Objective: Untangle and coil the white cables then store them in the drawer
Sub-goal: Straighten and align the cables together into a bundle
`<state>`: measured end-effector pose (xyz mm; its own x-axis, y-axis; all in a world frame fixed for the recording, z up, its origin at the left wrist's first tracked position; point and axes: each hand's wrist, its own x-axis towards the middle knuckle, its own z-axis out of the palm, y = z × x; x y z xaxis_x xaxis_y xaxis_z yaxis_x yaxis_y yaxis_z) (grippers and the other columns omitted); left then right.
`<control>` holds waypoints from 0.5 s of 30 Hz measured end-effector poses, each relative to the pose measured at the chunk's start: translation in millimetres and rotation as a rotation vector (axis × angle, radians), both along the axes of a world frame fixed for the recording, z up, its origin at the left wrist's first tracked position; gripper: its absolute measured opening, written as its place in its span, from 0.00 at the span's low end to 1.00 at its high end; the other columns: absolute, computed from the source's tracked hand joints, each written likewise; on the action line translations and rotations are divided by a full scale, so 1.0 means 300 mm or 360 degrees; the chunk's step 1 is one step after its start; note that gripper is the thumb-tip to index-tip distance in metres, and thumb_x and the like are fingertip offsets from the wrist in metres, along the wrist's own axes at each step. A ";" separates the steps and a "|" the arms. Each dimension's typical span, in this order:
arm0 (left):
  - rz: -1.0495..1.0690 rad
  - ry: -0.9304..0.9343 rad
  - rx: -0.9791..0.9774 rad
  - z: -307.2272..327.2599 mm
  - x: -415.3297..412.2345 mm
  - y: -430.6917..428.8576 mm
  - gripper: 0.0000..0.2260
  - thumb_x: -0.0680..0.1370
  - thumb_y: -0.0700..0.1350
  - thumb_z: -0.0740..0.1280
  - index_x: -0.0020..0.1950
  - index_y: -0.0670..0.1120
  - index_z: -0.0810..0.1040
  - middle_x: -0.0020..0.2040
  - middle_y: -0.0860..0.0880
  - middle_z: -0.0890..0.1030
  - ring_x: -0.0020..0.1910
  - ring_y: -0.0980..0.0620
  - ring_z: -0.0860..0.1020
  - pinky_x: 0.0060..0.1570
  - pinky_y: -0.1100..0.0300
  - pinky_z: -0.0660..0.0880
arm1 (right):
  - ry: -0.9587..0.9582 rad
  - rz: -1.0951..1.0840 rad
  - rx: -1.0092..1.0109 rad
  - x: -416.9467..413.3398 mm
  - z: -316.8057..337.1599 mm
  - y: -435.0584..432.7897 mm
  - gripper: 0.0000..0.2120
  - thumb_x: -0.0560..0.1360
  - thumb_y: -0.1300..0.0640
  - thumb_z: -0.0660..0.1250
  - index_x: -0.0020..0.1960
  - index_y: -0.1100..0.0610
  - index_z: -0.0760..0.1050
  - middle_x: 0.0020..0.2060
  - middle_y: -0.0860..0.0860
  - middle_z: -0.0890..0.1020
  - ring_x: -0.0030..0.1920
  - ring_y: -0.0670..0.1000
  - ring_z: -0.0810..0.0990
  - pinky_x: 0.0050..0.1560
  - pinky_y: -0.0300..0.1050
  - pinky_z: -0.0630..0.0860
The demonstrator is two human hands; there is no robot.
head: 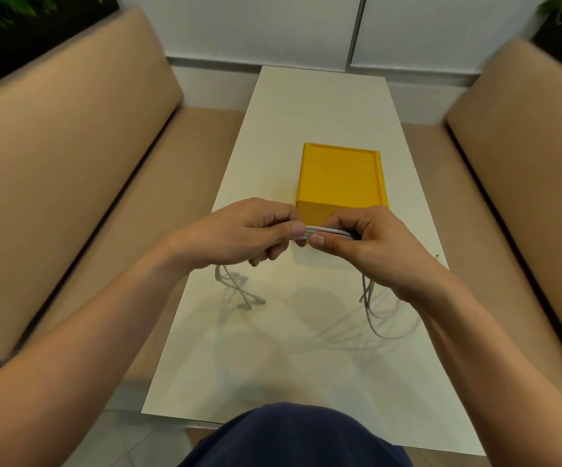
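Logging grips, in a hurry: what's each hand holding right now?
Left hand: closed, pinching the cable.
Right hand: closed, pinching the same cable.

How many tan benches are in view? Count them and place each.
2. The left bench runs along the white table's left side; the right bench runs along its right side. More could lie out of frame.

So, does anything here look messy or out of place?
Only the white cables: left hand and right hand pinch a tidy bundle, but loose strands straggle onto the table beneath. The yellow box sits square.
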<state>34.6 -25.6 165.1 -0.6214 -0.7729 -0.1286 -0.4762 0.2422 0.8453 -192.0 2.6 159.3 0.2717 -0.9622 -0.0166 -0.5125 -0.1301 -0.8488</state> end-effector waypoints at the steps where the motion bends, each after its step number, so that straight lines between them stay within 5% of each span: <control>1: -0.0003 -0.0035 -0.0040 0.002 -0.008 0.000 0.12 0.85 0.52 0.62 0.50 0.47 0.80 0.33 0.53 0.76 0.32 0.53 0.72 0.33 0.59 0.69 | 0.0008 -0.0003 -0.0010 -0.004 0.002 -0.001 0.11 0.76 0.47 0.74 0.43 0.54 0.84 0.28 0.45 0.72 0.30 0.44 0.66 0.31 0.38 0.61; 8: 0.0049 -0.0161 -0.0343 0.027 -0.029 -0.003 0.12 0.83 0.54 0.65 0.42 0.54 0.80 0.31 0.48 0.71 0.32 0.52 0.67 0.35 0.55 0.63 | -0.0043 0.0188 0.0172 -0.038 0.005 -0.005 0.10 0.77 0.45 0.72 0.49 0.52 0.84 0.37 0.50 0.83 0.35 0.46 0.75 0.38 0.44 0.73; 10: 0.0067 -0.0178 -0.0349 0.042 -0.008 -0.002 0.12 0.83 0.54 0.65 0.41 0.54 0.80 0.31 0.50 0.71 0.32 0.54 0.67 0.34 0.56 0.62 | 0.0091 0.0349 0.0361 -0.063 -0.019 -0.018 0.08 0.79 0.48 0.70 0.56 0.51 0.81 0.45 0.49 0.87 0.43 0.47 0.84 0.51 0.46 0.81; 12: 0.0120 -0.0283 -0.0379 0.063 0.032 -0.002 0.12 0.82 0.54 0.65 0.41 0.54 0.80 0.31 0.49 0.73 0.31 0.56 0.68 0.34 0.58 0.63 | 0.0217 0.0446 0.0410 -0.084 -0.056 -0.018 0.07 0.82 0.50 0.67 0.54 0.53 0.80 0.46 0.49 0.87 0.49 0.48 0.86 0.60 0.55 0.80; 15: 0.0175 -0.0615 -0.0555 0.101 0.093 0.012 0.11 0.82 0.53 0.66 0.43 0.52 0.82 0.26 0.56 0.74 0.29 0.57 0.71 0.30 0.65 0.63 | 0.0096 0.0376 0.0313 -0.083 -0.095 -0.006 0.11 0.84 0.50 0.63 0.53 0.54 0.80 0.39 0.50 0.82 0.44 0.48 0.85 0.53 0.55 0.79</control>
